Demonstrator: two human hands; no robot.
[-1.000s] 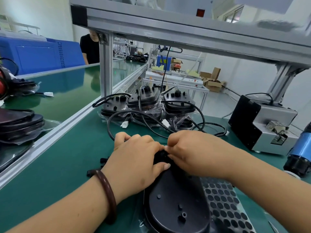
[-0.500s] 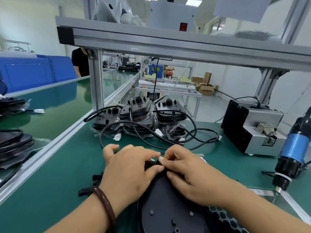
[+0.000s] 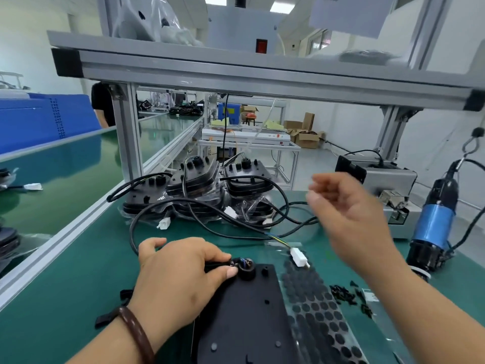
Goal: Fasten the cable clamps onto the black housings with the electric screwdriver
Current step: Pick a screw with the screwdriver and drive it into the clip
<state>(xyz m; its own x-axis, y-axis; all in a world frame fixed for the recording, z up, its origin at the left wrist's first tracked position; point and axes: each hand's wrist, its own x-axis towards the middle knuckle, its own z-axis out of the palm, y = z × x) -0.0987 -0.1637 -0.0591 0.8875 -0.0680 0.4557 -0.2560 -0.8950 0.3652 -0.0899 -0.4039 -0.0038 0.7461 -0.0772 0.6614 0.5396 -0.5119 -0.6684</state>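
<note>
A black housing [image 3: 246, 313] lies flat on the green mat at the near edge. My left hand [image 3: 178, 274] rests on its top left end, and its thumb and fingers pinch the black cable [image 3: 217, 264] where it enters a round boss [image 3: 246, 269] showing coloured wires. My right hand [image 3: 349, 214] is up in the air to the right, blurred, with loosely curled fingers holding nothing. The blue and black electric screwdriver [image 3: 433, 224] hangs from a hook at the far right, beyond my right hand. The cable's white connector [image 3: 299, 257] lies on the mat.
A sheet of round black pads [image 3: 320, 313] lies right of the housing, with several small black screws [image 3: 346, 295] beside it. Stacked housings with looped cables [image 3: 199, 190] stand at the back. A grey box device [image 3: 388, 185] sits back right, and an aluminium frame post [image 3: 128, 143] back left.
My right hand has let go of the housing's top end and lifted up and to the right. The left hand stays on the cable. The view has tilted upward.
</note>
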